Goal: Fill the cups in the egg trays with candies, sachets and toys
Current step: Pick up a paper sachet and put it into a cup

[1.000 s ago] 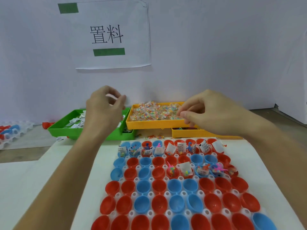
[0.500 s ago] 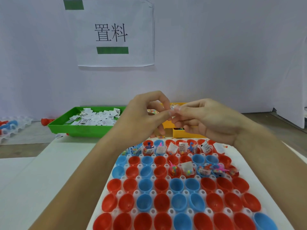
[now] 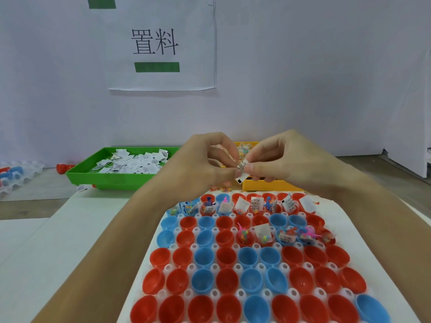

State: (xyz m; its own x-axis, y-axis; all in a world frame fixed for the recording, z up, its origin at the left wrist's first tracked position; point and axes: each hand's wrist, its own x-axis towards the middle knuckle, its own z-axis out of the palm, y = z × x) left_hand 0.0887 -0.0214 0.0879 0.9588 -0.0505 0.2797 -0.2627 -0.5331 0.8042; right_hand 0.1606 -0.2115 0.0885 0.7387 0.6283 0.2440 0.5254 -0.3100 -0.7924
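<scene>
At the far left edge a second tray [image 3: 21, 173] holds a few red and blue cups. Next comes the green bin [image 3: 98, 177], full of white sachets [image 3: 133, 163], with one stray sachet [image 3: 81, 188] on the table just in front of it. Above it, a paper sign [image 3: 161, 43] hangs on the wall. The left hand [image 3: 198, 169] is raised above the far end of the egg tray [image 3: 163, 269], fingers curled, thumb and fingertips meeting the right hand's. Between the two, a small sachet [image 3: 242, 170] is pinched by both hands. The right hand [image 3: 284, 159] grips it with thumb and forefinger. Behind the hands sits the yellow bin [image 3: 268, 184] of candies [image 3: 243, 149]. Below, the far row of cups [image 3: 247, 205] is filled; the near rows are bare
</scene>
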